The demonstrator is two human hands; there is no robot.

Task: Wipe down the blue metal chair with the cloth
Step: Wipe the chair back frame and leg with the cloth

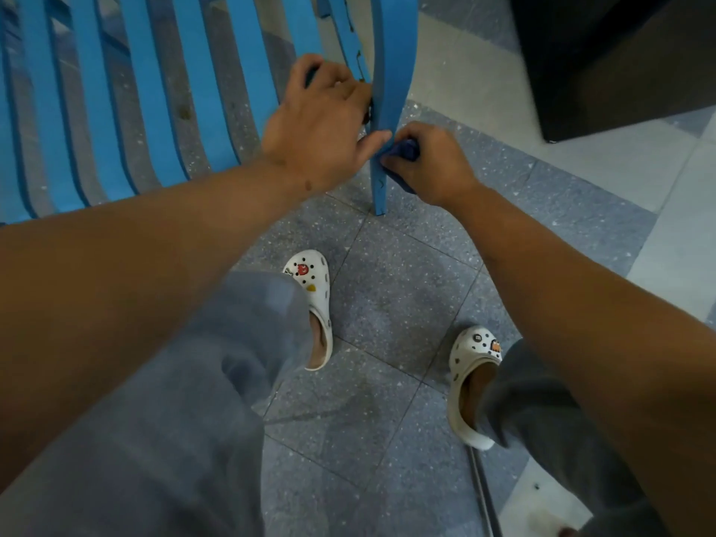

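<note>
Cloth (403, 151) pinched, right hand (430, 164), against chair leg (381, 164).

Gray speckled tile floor (387, 304), dark cabinet (620, 52)

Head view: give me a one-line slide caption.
Right hand presses a dark blue cloth against the blue chair's leg while the left hand steadies the frame.

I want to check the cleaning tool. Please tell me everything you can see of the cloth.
The cloth is small, dark blue and soft-looking, bunched into a wad. The right hand curls round it and presses it against the right side of the blue chair leg, low down near the floor. Most of it is hidden in the grip; a fold shows below the fingers. The left hand's thumb lies close beside it.
</note>
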